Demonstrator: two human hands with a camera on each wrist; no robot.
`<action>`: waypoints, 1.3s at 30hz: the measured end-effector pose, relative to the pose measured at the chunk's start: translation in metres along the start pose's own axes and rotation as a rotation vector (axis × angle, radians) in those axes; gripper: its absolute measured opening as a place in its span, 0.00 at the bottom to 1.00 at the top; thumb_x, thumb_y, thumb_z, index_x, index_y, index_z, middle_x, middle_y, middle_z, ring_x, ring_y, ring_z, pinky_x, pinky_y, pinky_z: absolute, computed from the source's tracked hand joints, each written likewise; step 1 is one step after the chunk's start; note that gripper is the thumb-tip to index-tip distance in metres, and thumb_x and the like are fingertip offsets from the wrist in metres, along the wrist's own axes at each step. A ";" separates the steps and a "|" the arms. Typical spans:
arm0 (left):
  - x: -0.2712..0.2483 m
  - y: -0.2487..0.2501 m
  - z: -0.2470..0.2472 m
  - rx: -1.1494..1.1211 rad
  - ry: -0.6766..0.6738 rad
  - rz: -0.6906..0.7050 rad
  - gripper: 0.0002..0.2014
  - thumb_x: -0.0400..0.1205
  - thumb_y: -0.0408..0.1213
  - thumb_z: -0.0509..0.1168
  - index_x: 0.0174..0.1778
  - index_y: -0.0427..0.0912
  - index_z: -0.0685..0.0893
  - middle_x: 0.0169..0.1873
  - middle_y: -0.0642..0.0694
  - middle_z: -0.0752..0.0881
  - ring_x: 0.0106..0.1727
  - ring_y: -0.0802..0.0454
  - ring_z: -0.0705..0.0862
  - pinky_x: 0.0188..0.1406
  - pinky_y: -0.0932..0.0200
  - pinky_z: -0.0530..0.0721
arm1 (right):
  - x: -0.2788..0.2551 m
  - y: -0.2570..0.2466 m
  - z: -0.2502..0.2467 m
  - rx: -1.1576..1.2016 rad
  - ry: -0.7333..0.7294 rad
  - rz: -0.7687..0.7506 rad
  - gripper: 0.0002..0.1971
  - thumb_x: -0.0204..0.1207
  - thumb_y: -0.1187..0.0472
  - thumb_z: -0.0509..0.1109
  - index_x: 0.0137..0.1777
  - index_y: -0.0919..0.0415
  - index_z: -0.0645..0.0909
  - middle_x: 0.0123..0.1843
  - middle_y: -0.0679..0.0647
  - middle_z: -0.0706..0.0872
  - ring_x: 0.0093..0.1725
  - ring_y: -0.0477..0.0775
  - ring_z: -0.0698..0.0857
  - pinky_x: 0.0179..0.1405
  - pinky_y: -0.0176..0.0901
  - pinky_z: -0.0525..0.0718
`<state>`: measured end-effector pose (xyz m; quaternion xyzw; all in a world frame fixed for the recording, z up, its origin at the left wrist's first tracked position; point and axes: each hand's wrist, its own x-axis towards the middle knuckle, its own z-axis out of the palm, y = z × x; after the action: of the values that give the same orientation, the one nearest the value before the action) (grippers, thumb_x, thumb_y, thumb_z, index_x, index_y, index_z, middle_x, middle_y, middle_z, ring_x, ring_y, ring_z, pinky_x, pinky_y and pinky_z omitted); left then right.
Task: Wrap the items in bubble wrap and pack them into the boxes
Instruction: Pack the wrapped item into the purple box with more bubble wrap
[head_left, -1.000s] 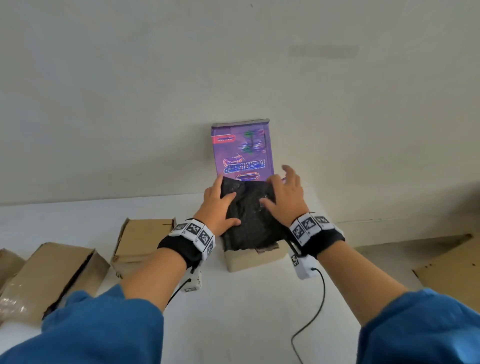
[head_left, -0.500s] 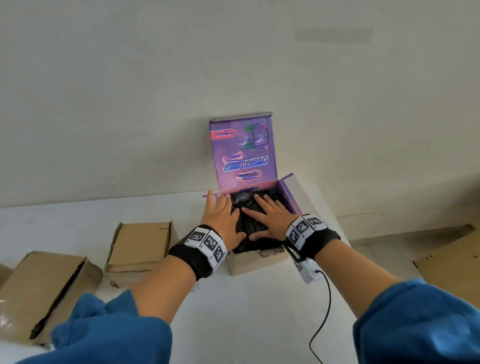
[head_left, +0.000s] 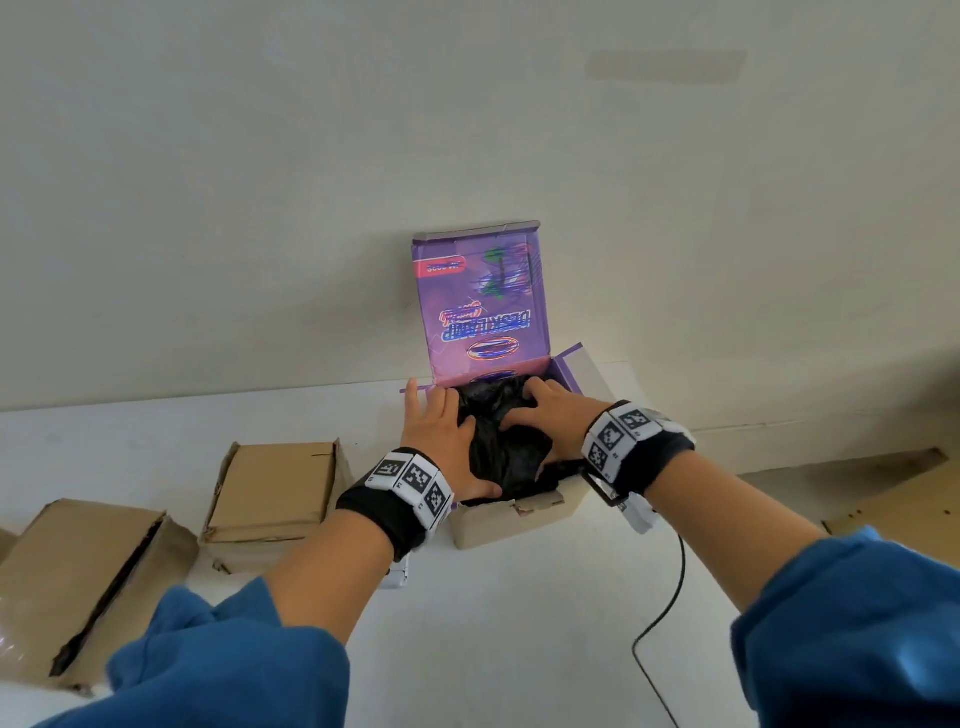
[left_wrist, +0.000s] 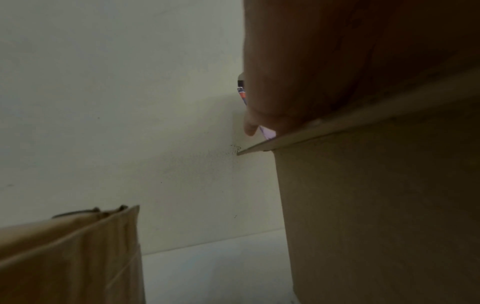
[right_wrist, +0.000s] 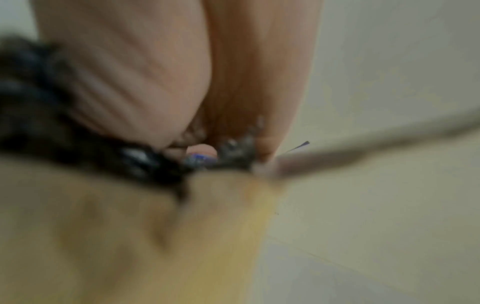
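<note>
A cardboard box (head_left: 511, 522) with a purple printed lid (head_left: 483, 306) stands open against the wall. A bundle in black wrap (head_left: 511, 447) fills it. My left hand (head_left: 441, 431) lies flat on the bundle's left side, fingers straight and reaching to the box's left rim. My right hand (head_left: 545, 410) presses on the bundle's right side with fingers spread. In the left wrist view the left hand (left_wrist: 298, 72) rests over the box wall (left_wrist: 376, 205). The blurred right wrist view shows the right hand (right_wrist: 168, 82) on the black wrap (right_wrist: 64, 133).
Two closed brown cardboard boxes sit left on the white table (head_left: 519, 623): one (head_left: 275, 488) close to the open box, another (head_left: 83, 577) nearer the left edge. A black cable (head_left: 670, 613) trails from my right wrist. Flat cardboard (head_left: 904, 499) lies on the floor at right.
The black bundle has gone down from above the box rim into the box. Both hands followed it down and now press flat on it. The side flaps now show.
</note>
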<state>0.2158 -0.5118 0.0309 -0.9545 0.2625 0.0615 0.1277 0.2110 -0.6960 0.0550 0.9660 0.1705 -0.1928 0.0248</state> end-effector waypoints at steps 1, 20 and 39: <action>-0.001 0.001 0.000 -0.013 0.020 0.000 0.48 0.61 0.78 0.58 0.72 0.51 0.72 0.70 0.40 0.63 0.76 0.39 0.55 0.75 0.28 0.33 | 0.001 -0.002 0.002 -0.050 0.034 -0.006 0.36 0.66 0.51 0.78 0.74 0.47 0.68 0.68 0.60 0.65 0.69 0.63 0.68 0.68 0.53 0.75; -0.006 -0.003 0.001 -0.087 0.046 -0.002 0.46 0.63 0.75 0.62 0.71 0.47 0.71 0.70 0.46 0.67 0.77 0.44 0.56 0.74 0.27 0.35 | -0.014 0.011 0.000 -0.132 0.087 0.037 0.32 0.70 0.52 0.74 0.74 0.47 0.70 0.70 0.54 0.73 0.73 0.56 0.69 0.76 0.57 0.56; -0.030 -0.021 0.002 -0.651 0.374 -0.263 0.39 0.72 0.59 0.70 0.76 0.47 0.66 0.75 0.40 0.64 0.75 0.38 0.63 0.72 0.43 0.66 | -0.057 0.012 0.004 0.389 0.628 0.291 0.18 0.74 0.59 0.72 0.64 0.57 0.81 0.61 0.59 0.81 0.62 0.63 0.76 0.64 0.49 0.73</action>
<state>0.2005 -0.4791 0.0387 -0.9653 0.1235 -0.0501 -0.2247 0.1640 -0.7261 0.0727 0.9787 -0.0089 0.0887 -0.1852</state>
